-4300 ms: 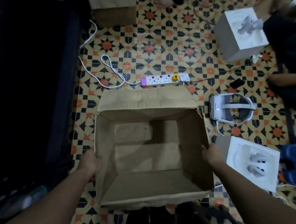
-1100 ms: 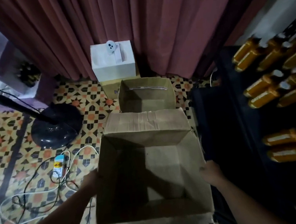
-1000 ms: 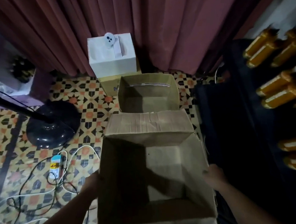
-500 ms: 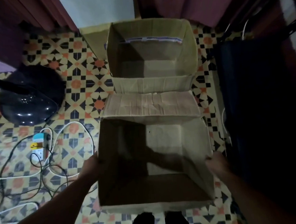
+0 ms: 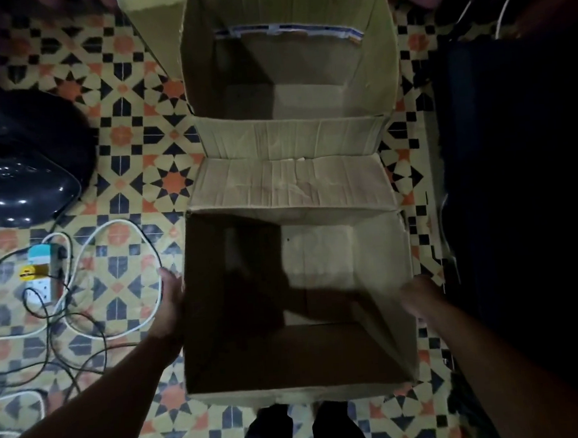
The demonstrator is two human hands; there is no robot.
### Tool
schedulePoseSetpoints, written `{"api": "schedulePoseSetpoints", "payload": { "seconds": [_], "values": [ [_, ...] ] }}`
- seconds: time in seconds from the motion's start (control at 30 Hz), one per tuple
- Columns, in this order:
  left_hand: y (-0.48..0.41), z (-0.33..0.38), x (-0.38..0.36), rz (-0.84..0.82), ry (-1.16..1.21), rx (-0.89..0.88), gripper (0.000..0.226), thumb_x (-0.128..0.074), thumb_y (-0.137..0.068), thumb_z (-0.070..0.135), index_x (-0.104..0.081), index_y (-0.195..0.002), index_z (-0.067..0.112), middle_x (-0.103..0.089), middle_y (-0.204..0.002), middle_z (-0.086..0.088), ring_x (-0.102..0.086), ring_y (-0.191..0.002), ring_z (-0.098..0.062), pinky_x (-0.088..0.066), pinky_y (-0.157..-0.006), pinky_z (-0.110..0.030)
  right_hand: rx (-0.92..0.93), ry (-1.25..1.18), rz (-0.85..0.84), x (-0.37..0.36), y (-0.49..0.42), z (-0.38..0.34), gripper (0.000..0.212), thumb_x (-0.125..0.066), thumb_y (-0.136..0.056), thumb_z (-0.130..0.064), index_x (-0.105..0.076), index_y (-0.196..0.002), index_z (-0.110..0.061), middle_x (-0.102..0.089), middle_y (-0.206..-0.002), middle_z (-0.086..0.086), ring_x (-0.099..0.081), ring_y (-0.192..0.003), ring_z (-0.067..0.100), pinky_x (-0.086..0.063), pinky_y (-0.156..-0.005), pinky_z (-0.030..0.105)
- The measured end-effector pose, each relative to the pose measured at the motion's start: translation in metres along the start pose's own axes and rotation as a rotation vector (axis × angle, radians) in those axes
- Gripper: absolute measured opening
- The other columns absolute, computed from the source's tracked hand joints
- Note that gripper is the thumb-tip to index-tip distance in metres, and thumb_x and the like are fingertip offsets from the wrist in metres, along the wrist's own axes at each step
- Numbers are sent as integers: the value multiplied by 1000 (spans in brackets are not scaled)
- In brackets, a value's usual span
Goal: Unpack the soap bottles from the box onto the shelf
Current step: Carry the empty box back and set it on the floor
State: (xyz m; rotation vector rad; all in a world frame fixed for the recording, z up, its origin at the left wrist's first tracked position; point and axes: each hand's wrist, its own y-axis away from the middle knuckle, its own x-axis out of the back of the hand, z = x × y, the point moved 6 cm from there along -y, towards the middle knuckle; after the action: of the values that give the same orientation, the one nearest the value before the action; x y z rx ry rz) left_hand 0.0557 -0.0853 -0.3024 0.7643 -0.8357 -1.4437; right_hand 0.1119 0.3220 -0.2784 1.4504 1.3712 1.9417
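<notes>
An empty brown cardboard box [image 5: 382, 256] with its top open is held between my hands, low over the tiled floor. My left hand [image 5: 170, 305] lies flat against the outside of its left wall, thumb pointing forward. On the outside of the right wall, at the rim, my right hand [image 5: 423, 295] presses in; it is blurred. Nothing lies inside the box. No soap bottles are in view. The shelf unit [image 5: 516, 168] is a dark mass along the right edge.
A second empty open box [image 5: 292, 140] stands just beyond mine, flap to flap. A black fan base [image 5: 20, 169] sits at the left, with a power strip [image 5: 38, 270] and tangled cables [image 5: 82, 318] below it. My feet [image 5: 302, 430] show under the box.
My view has tipped down: the curtain, white carton and orange bottles on the shelf have left the frame. The box has come lower, close behind the second box. Both hands keep their places.
</notes>
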Motion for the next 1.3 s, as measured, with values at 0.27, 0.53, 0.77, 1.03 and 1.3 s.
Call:
{"api": "schedulePoseSetpoints", "payload": {
  "seconds": [0.27, 0.53, 0.77, 1.03, 1.3],
  "values": [
    [-10, 7, 24, 240, -196, 155, 99, -28, -72, 95, -45, -141, 26, -53, -136, -12, -54, -120, -31, -45, -96, -53, 3, -54, -50, 6, 0, 1, 29, -47, -102, -13, -54, -127, -1, -57, -92, 10, -54, -78, 21, -48, -77, 38],
    [113, 77, 41, 910, -795, -102, 62, -59, -91, 45, -43, -125, -4, -44, -124, -36, -49, -112, -53, -43, -91, -58, -71, -46, -86, 8, 0, 3, 43, -53, -95, -6, -47, -137, 2, -59, -114, 20, -56, -99, 31, -45, -75, 35],
    [136, 84, -62, 207, -648, -400, 35, -33, -95, 65, -56, -112, 44, -73, -89, 9, -70, -81, -8, -51, -71, -29, -6, 3, -109, 1, 3, -2, 28, -44, -102, -13, -55, -122, 3, -57, -105, 17, -55, -87, 27, -49, -78, 38],
    [12, 79, -66, 279, -1334, -702, 94, -75, -82, 28, -19, -152, 0, -16, -156, -30, -12, -146, -50, -17, -116, -65, 104, -760, -217, -11, 4, 14, 83, -47, -74, -86, -50, -138, -34, -47, -148, 10, -45, -135, 31, -31, -115, 53],
    [-12, 53, -56, 324, -1341, -624, 95, -44, -92, 60, -19, -150, -11, -12, -154, -36, -11, -142, -53, -27, -112, -64, -15, -991, -59, -32, -16, 24, 58, -33, -101, -54, -47, -142, -16, -55, -135, 11, -53, -119, 29, -42, -93, 38]
  ]
}}
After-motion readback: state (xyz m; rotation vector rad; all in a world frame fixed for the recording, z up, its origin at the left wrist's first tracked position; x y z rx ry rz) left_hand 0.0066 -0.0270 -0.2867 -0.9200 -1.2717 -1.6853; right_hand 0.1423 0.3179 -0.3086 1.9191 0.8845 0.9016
